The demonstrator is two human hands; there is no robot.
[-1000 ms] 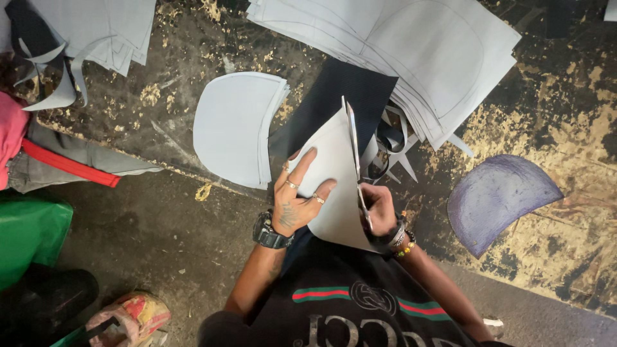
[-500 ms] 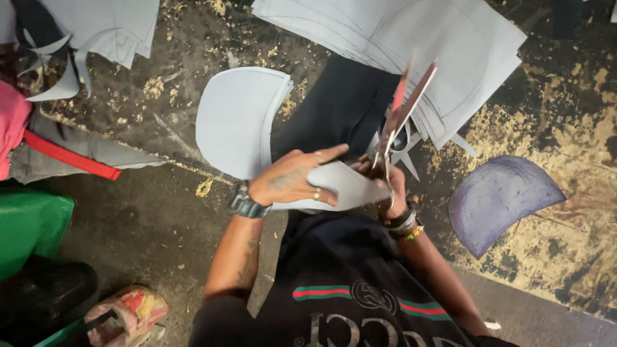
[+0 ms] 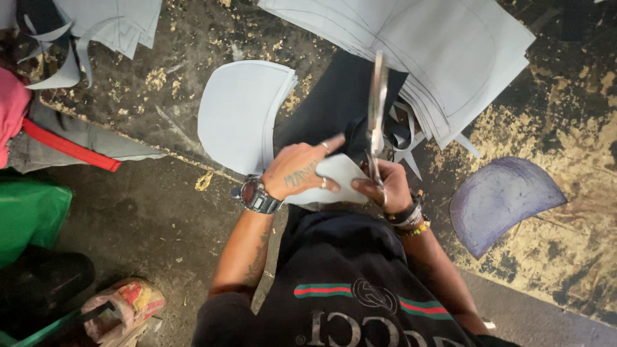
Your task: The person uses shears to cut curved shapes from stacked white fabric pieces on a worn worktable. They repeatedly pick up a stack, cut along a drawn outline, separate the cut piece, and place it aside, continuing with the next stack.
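Observation:
My left hand (image 3: 303,172) presses on a pale grey cut sheet piece (image 3: 334,183), fingers spread over it, a watch on the wrist. My right hand (image 3: 384,186) grips a pair of scissors (image 3: 376,109) whose blades point up and away, at the sheet's right edge. Under them lies a dark cloth (image 3: 340,103). A stack of cut curved grey pieces (image 3: 241,112) lies just left of the hands.
A big pile of marked grey sheets (image 3: 437,58) lies at the top right, thin offcut strips (image 3: 405,138) below it. A purple curved template (image 3: 501,199) lies at the right. Red and green fabric (image 3: 29,193) sits at the left on the worn, stained floor (image 3: 148,212).
The sheet piece, held upright a second ago, has been laid flatter under my left hand. The scissors have come up at its right edge and now stand nearly vertical.

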